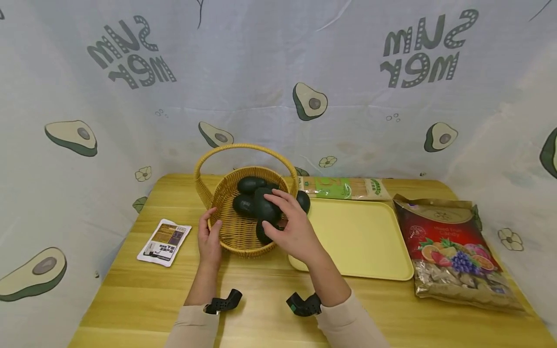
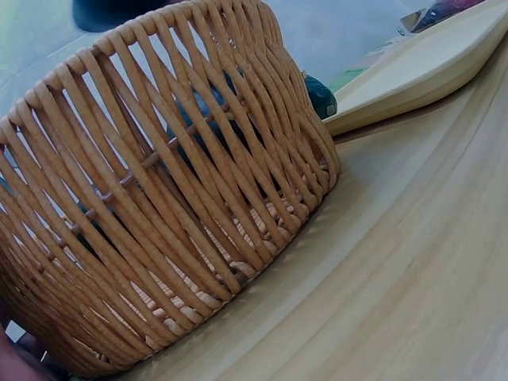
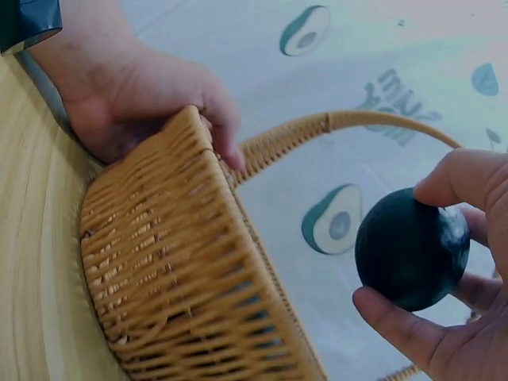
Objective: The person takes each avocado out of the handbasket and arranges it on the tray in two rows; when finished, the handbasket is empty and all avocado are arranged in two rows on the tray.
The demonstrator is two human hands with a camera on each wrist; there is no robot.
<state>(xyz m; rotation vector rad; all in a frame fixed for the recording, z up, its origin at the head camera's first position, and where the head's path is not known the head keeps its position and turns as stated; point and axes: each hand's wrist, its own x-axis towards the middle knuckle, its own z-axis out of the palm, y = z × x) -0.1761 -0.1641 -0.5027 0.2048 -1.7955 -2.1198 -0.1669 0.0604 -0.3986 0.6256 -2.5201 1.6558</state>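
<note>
A yellow wicker basket [image 1: 238,241] with a tall arched handle stands on the wooden table, several dark green avocados [image 1: 251,184] inside it. My left hand [image 1: 210,244] grips the basket's near left rim, thumb over the edge; the right wrist view shows that hand [image 3: 151,99] at the wickerwork. Over the basket's right half, my right hand [image 1: 296,229] holds one avocado [image 1: 265,207]. Thumb and fingers go round this avocado [image 3: 409,252] in the right wrist view, above rim level. Another avocado [image 1: 303,202] lies just outside the basket, by the tray's left end.
Right of the basket lies a pale yellow tray [image 1: 361,241], with a green-and-clear noodle packet [image 1: 348,188] behind it. A big red candy bag [image 1: 452,256] sits at the far right. To the left is a small white pouch [image 1: 164,242]. A printed curtain [image 1: 261,72] hangs behind the table.
</note>
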